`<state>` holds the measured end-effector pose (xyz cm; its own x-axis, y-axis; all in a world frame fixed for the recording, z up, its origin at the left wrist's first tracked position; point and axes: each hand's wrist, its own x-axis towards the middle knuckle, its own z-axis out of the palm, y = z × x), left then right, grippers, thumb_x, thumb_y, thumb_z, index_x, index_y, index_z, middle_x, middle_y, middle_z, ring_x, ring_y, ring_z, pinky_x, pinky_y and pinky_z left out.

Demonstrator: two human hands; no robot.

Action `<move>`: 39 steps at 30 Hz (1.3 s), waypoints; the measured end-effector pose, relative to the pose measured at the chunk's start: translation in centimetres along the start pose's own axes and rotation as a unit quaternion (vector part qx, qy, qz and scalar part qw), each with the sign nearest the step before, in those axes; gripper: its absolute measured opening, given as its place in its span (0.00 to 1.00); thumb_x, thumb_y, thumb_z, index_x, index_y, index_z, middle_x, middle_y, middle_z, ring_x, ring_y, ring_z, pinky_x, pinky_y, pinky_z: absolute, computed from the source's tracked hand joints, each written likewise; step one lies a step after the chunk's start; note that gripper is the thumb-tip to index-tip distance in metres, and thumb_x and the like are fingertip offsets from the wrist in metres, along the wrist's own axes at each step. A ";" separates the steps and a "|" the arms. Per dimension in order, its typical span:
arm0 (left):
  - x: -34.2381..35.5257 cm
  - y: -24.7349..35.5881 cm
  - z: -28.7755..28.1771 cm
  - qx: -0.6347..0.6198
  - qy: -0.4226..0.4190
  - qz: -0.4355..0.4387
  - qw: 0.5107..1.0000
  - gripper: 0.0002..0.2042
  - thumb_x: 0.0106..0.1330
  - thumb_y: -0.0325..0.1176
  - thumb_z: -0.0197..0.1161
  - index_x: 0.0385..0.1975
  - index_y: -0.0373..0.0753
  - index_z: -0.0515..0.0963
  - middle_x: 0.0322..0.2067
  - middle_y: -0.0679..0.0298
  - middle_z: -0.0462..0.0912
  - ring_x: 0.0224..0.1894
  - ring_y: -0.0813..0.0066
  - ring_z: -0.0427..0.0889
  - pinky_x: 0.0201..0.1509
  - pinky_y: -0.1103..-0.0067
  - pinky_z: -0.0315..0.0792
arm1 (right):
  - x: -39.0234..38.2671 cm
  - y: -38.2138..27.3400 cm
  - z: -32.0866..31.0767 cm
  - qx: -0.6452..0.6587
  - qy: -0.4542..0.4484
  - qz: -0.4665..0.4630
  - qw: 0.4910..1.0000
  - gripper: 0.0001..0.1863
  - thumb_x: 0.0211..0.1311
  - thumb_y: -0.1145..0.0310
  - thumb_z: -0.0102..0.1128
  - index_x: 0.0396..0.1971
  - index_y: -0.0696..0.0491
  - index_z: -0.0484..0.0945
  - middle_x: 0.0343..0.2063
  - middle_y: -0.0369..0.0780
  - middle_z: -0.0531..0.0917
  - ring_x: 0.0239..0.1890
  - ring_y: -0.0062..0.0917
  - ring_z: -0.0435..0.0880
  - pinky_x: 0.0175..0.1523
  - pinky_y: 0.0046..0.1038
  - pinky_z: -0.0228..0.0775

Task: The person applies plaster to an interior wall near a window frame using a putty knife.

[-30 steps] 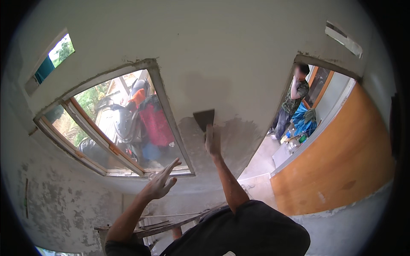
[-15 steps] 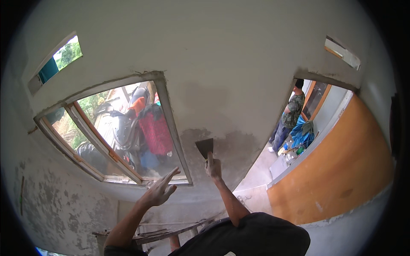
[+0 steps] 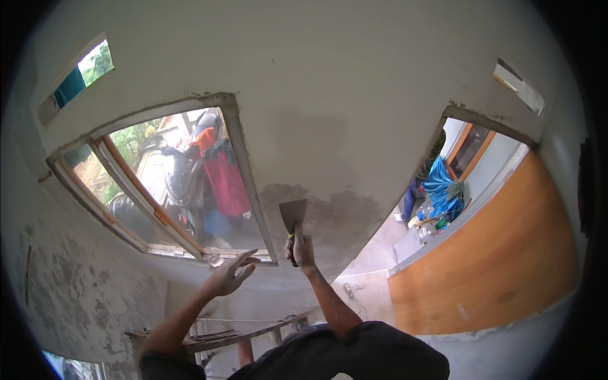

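My right hand [image 3: 303, 248] grips a putty knife [image 3: 293, 212] by its dark handle, the wide flat blade pointing up. The blade lies over the wall's [image 3: 335, 218] damp grey patch; whether it touches the surface I cannot tell. To its left, my left hand [image 3: 231, 273] is raised with the fingers stretched out, holding nothing. It is in front of the lower right corner of the window frame [image 3: 237, 149]. Pale dust or plaster coats both hands.
Below my arms runs a wooden bench or scaffold [image 3: 218, 342]. An orange door [image 3: 494, 253] stands at the right beside a doorway, with a blue cloth bundle [image 3: 443, 190] beyond it. Through the window show a red cloth [image 3: 225, 180] and a motorbike-like shape. Someone's dark trousers [image 3: 408, 201] show past the doorway edge.
The putty knife and my right hand have shifted slightly left, the blade now tilting differently. My left hand has also moved a little left. The person beyond the doorway is now mostly hidden.
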<state>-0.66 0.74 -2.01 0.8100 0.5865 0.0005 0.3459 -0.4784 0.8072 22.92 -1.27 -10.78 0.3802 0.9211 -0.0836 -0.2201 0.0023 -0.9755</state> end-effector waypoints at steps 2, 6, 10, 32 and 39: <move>0.7 0.4 1.7 -0.004 -0.020 -0.034 0.999 0.25 0.73 0.42 0.51 0.65 0.36 0.59 0.53 0.51 0.78 0.57 0.57 0.76 0.61 0.68 0.68 | -0.6 -0.2 0.4 0.001 0.002 -0.013 1.000 0.39 0.69 0.34 0.31 0.09 0.53 0.65 0.06 0.35 0.67 0.10 0.21 0.70 0.19 0.24 0.62; 4.3 2.0 5.8 -0.064 -0.003 -0.004 0.998 0.28 0.75 0.47 0.46 0.65 0.32 0.54 0.52 0.44 0.76 0.58 0.55 0.75 0.59 0.68 0.68 | -1.5 -3.0 -0.2 0.072 -0.007 -0.034 0.997 0.38 0.71 0.37 0.31 0.13 0.54 0.69 0.14 0.37 0.74 0.18 0.22 0.75 0.27 0.26 0.67; 9.1 3.2 9.9 -0.091 0.111 0.002 0.990 0.26 0.76 0.48 0.42 0.61 0.31 0.57 0.41 0.43 0.79 0.46 0.59 0.81 0.47 0.68 0.72 | -1.4 -5.3 -0.6 0.100 0.021 -0.067 0.993 0.36 0.72 0.39 0.33 0.20 0.55 0.74 0.20 0.36 0.76 0.24 0.20 0.74 0.30 0.25 0.68; 15.4 -2.1 18.3 -0.247 0.427 -0.007 0.870 0.15 0.69 0.40 0.60 0.28 0.36 0.69 0.14 0.65 0.72 0.14 0.79 0.70 0.18 0.77 0.63 | 4.6 -22.1 -9.5 -0.328 0.108 -0.587 0.732 0.07 0.63 0.68 0.59 0.36 0.54 0.82 0.43 0.44 0.82 0.49 0.40 0.80 0.52 0.36 0.71; 16.3 -3.0 16.9 -0.149 0.473 0.009 0.868 0.12 0.67 0.36 0.63 0.31 0.33 0.72 0.18 0.51 0.76 0.17 0.61 0.74 0.23 0.72 0.66 | 9.4 -20.0 -11.0 -0.517 0.274 -0.647 0.490 0.19 0.68 0.59 0.49 0.55 0.50 0.77 0.61 0.48 0.71 0.67 0.50 0.63 0.69 0.47 0.48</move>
<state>19.47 0.70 -14.39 0.0129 0.9227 0.3853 0.0849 -0.3850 0.9190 40.77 3.08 5.74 -0.1521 0.1662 0.9743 0.9876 -0.0126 0.1564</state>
